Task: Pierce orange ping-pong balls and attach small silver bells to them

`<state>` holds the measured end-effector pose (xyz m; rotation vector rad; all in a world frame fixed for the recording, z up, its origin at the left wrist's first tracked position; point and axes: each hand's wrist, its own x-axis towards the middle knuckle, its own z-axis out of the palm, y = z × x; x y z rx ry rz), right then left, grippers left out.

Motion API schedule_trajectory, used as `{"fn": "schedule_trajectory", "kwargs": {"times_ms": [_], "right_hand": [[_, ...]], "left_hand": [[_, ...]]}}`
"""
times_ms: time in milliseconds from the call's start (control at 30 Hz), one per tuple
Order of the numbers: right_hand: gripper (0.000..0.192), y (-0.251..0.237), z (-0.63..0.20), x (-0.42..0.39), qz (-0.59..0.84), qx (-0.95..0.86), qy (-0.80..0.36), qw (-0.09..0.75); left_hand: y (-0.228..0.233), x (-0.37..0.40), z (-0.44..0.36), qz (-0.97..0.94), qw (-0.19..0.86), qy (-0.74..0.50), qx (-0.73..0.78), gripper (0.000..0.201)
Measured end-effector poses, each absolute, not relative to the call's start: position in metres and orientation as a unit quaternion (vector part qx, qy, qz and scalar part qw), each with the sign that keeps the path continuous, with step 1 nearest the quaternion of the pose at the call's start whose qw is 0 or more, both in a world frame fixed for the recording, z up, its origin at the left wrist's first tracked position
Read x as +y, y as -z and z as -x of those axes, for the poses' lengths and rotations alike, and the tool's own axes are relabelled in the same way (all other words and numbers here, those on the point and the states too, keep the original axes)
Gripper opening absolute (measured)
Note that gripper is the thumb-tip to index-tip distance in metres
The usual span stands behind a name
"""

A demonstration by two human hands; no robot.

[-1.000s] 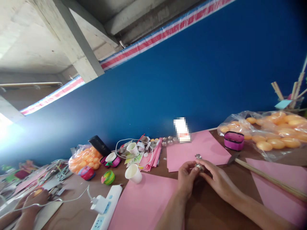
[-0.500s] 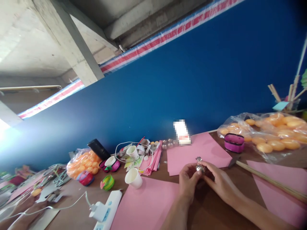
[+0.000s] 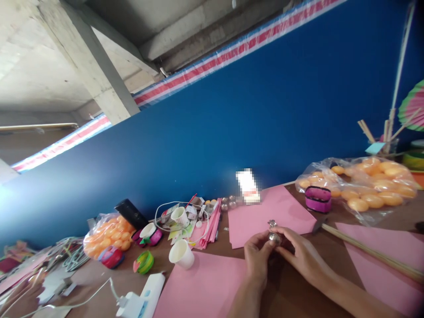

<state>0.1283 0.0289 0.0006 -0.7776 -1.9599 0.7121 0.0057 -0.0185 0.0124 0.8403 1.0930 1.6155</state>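
Observation:
Between the fingertips of both hands is a small shiny silvery ball [image 3: 274, 238]. My left hand [image 3: 257, 256] is closed, with thumb and fingers pinching the ball from its left side. My right hand [image 3: 300, 251] grips it from the right, index finger and thumb curved round it. A little silvery piece [image 3: 272, 223] shows just above the fingertips; I cannot tell whether it is joined to the ball. Beyond the hands lie pink sheets [image 3: 265, 212], and another pink sheet [image 3: 202, 282] is left of my left wrist.
Left of me stand a white paper cup [image 3: 181, 254] and a power strip [image 3: 153, 289] with a plugged charger. Bags of orange plastic eggs [image 3: 374, 201] lie right and left. Thin sticks [image 3: 371, 249] cross the right side. Another person's hand [image 3: 31, 285] is at far left.
The view has shifted slightly to the right, bringing more of a pink-and-green paper fan into sight. Both hands stay at the silvery ball, which shows a little more between the fingers.

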Motion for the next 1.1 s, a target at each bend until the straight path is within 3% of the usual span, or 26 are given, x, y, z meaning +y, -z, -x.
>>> {"fn": "schedule_trajectory", "kwargs": {"times_ms": [367, 600, 867, 1100], "right_hand": [[0.036, 0.004, -0.126, 0.024, 0.325, -0.775, -0.317, 0.44], [0.027, -0.002, -0.127, 0.023, 0.319, -0.777, -0.322, 0.437], [0.032, 0.001, -0.126, 0.028, 0.306, -0.778, -0.325, 0.443], [0.032, 0.003, -0.125, 0.028, 0.292, -0.784, -0.309, 0.452]], "left_hand": [[-0.006, -0.019, -0.001, -0.333, 0.515, -0.67, 0.419, 0.022], [-0.015, -0.019, -0.002, -0.297, 0.531, -0.692, 0.389, 0.015], [-0.022, -0.022, -0.001, -0.323, 0.577, -0.66, 0.356, 0.037], [-0.018, -0.022, 0.0, -0.35, 0.573, -0.644, 0.365, 0.037]]}}
